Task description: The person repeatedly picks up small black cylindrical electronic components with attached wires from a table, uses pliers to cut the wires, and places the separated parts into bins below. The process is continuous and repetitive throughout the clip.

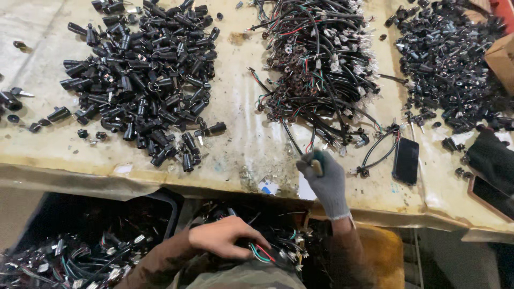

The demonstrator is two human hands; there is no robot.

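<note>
Wires [261, 252] lie gripped under left hand [225, 236]; gloved right hand [324, 174] pinches a connector [317, 163].

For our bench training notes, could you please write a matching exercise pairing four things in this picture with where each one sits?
Things:
1. plug pile
2. wire bundle
3. phone
4. left hand

Places:
A. below the table edge, on wired parts
B. table, far left
C. table, right of the gloved right hand
D. table, top centre

Pairs: 1-B, 2-D, 3-C, 4-A
</note>
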